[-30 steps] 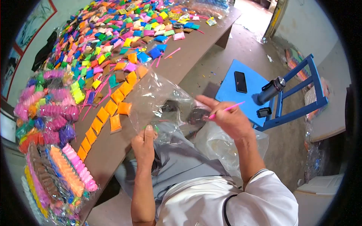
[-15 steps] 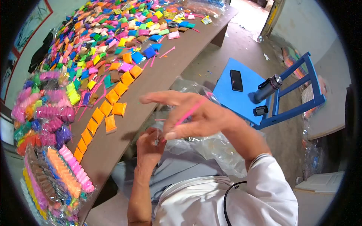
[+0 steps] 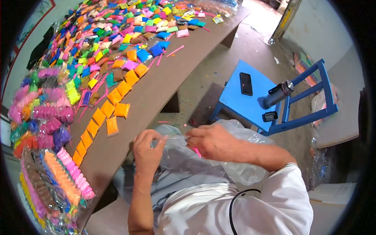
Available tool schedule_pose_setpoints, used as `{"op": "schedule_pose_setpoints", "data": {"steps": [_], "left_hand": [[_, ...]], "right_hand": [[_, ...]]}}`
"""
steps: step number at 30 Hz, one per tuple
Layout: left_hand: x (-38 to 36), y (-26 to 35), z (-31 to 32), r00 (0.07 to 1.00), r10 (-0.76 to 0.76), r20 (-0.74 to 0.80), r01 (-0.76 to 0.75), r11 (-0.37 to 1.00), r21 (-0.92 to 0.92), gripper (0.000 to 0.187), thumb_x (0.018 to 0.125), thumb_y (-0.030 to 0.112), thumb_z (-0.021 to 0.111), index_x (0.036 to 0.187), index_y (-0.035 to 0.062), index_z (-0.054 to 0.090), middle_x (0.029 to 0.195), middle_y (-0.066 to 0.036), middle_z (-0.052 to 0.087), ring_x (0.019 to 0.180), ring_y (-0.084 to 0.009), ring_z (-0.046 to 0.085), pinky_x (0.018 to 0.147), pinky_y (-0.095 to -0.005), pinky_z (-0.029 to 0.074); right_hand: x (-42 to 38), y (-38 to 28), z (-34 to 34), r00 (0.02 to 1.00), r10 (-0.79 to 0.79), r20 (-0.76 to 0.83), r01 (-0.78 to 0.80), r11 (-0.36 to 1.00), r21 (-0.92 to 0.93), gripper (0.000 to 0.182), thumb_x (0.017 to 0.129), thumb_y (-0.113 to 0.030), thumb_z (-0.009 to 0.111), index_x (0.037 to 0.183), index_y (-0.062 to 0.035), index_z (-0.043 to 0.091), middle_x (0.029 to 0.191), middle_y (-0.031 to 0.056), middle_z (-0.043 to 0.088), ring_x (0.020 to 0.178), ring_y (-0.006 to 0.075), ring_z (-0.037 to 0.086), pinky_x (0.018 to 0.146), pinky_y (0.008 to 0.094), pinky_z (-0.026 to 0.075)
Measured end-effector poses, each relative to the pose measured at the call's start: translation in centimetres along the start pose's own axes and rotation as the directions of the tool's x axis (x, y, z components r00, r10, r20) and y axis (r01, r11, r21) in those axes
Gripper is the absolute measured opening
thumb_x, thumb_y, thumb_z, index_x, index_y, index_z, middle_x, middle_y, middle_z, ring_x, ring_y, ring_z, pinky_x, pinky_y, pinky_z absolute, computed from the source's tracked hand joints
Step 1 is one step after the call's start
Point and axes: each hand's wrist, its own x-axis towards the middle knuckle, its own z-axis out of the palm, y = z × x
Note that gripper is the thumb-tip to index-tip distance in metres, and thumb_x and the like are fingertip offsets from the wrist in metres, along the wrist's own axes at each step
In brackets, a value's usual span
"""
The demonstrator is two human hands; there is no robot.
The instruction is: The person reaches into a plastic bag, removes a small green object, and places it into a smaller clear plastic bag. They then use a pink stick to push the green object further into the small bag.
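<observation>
Above my lap, my left hand (image 3: 148,148) pinches one side of a clear plastic bag (image 3: 175,138). Facing it, my right hand (image 3: 209,143) is closed on the bag's other side, and a pink strip (image 3: 197,152) sticks out under its fingers. More clear plastic (image 3: 243,156) lies across my lap and under the right forearm. Left of my hands, a slanting row of orange packets (image 3: 99,116) lies on the brown table (image 3: 137,109), with two orange packets beside the row.
Many colourful packets (image 3: 113,29) cover the far table. Bagged packets (image 3: 55,172) stand at the left. A blue chair (image 3: 235,92) at the right holds a phone (image 3: 246,84), a flask (image 3: 279,94) and a small black object (image 3: 270,116). Pink strips lie among the packets.
My right hand has come down and right from above the left hand, its fingers now closed. My left hand has shifted slightly left. The clear plastic is now stretched between both hands.
</observation>
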Motion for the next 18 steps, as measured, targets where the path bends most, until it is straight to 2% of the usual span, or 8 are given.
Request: {"op": "schedule_pose_setpoints", "data": {"steps": [2, 4, 6, 7, 8, 11, 15, 18], "left_hand": [[0.2, 0.1, -0.4, 0.990, -0.104, -0.092, 0.100, 0.994, -0.050, 0.016, 0.075, 0.005, 0.075, 0.082, 0.0003, 0.061, 0.089, -0.012, 0.063, 0.082, -0.0272, 0.060, 0.077, -0.0352, 0.047], [0.0, 0.0, -0.8, 0.986, -0.140, -0.087, 0.132, 0.987, -0.087, 0.018, 0.075, 0.004, 0.075, 0.084, 0.0004, 0.060, 0.089, -0.010, 0.061, 0.080, -0.0224, 0.058, 0.075, -0.0312, 0.046], [-0.3, 0.1, -1.3, 0.972, -0.203, -0.117, 0.192, 0.977, -0.096, 0.022, 0.074, 0.004, 0.076, 0.088, 0.0005, 0.059, 0.086, -0.008, 0.058, 0.077, -0.0187, 0.055, 0.073, -0.0293, 0.045], [-0.8, -1.0, -1.3, 0.967, -0.237, -0.092, 0.228, 0.968, -0.105, 0.027, 0.074, 0.013, 0.079, 0.090, 0.0005, 0.060, 0.086, -0.008, 0.059, 0.077, -0.0208, 0.056, 0.074, -0.0330, 0.047], [-1.2, -1.3, -1.5, 0.968, -0.233, -0.089, 0.224, 0.969, -0.108, 0.027, 0.074, 0.013, 0.079, 0.090, 0.0005, 0.060, 0.086, -0.008, 0.059, 0.077, -0.0208, 0.056, 0.074, -0.0330, 0.047], [-1.9, -1.4, -2.2, 0.919, -0.393, -0.032, 0.368, 0.885, -0.286, 0.030, 0.087, 0.026, 0.072, 0.092, -0.0017, 0.061, 0.085, -0.006, 0.058, 0.076, -0.0167, 0.055, 0.074, -0.0311, 0.047], [-2.4, -1.2, -3.2, 0.930, -0.367, -0.022, 0.348, 0.899, -0.267, 0.029, 0.090, 0.024, 0.068, 0.093, -0.0033, 0.061, 0.087, -0.007, 0.060, 0.079, -0.0175, 0.056, 0.077, -0.0303, 0.047], [-3.0, -1.4, -3.7, 0.934, -0.323, -0.151, 0.272, 0.920, -0.281, 0.025, 0.094, 0.020, 0.062, 0.096, -0.0052, 0.060, 0.090, -0.009, 0.061, 0.084, -0.0185, 0.057, 0.081, -0.0300, 0.047]], "right_hand": [[-1.4, -1.0, 1.5, 0.970, 0.023, -0.241, -0.069, 0.980, -0.187, 0.018, 0.076, -0.013, 0.071, 0.092, -0.0048, 0.068, 0.106, 0.0077, 0.065, 0.076, 0.0219, 0.065, 0.060, 0.0362, 0.053], [-1.9, -1.6, 1.9, 0.971, 0.051, -0.234, -0.103, 0.971, -0.216, 0.016, 0.078, -0.010, 0.065, 0.091, -0.0010, 0.063, 0.114, 0.0112, 0.059, 0.080, 0.0215, 0.062, 0.063, 0.0369, 0.052], [-2.0, -1.6, 2.1, 0.923, 0.057, -0.382, -0.159, 0.957, -0.241, 0.020, 0.075, -0.010, 0.067, 0.093, -0.0008, 0.064, 0.115, 0.0111, 0.060, 0.081, 0.0195, 0.060, 0.068, 0.0331, 0.052], [-1.8, -1.5, 2.2, 0.921, 0.061, -0.385, -0.166, 0.955, -0.244, 0.020, 0.075, -0.010, 0.067, 0.093, -0.0008, 0.064, 0.115, 0.0111, 0.060, 0.081, 0.0195, 0.060, 0.068, 0.0331, 0.052], [-1.4, -1.4, 2.3, 0.893, 0.021, -0.449, -0.154, 0.953, -0.261, 0.022, 0.074, -0.010, 0.067, 0.093, -0.0009, 0.065, 0.117, 0.0114, 0.060, 0.083, 0.0199, 0.059, 0.070, 0.0317, 0.052], [-0.4, -1.2, 2.4, 0.825, -0.035, -0.564, -0.156, 0.945, -0.288, 0.024, 0.071, -0.010, 0.068, 0.093, -0.0013, 0.066, 0.119, 0.0118, 0.061, 0.087, 0.0209, 0.060, 0.072, 0.0302, 0.052], [0.9, -1.1, 3.8, 0.745, -0.008, -0.667, -0.207, 0.948, -0.243, 0.022, 0.067, -0.004, 0.076, 0.086, -0.0049, 0.067, 0.110, 0.0103, 0.068, 0.084, 0.0242, 0.064, 0.066, 0.0305, 0.054], [1.1, -0.1, 4.9, 0.727, 0.063, -0.683, -0.266, 0.944, -0.196, 0.020, 0.068, -0.004, 0.076, 0.085, -0.0052, 0.065, 0.110, 0.0099, 0.068, 0.082, 0.0244, 0.064, 0.066, 0.0309, 0.054]]}}
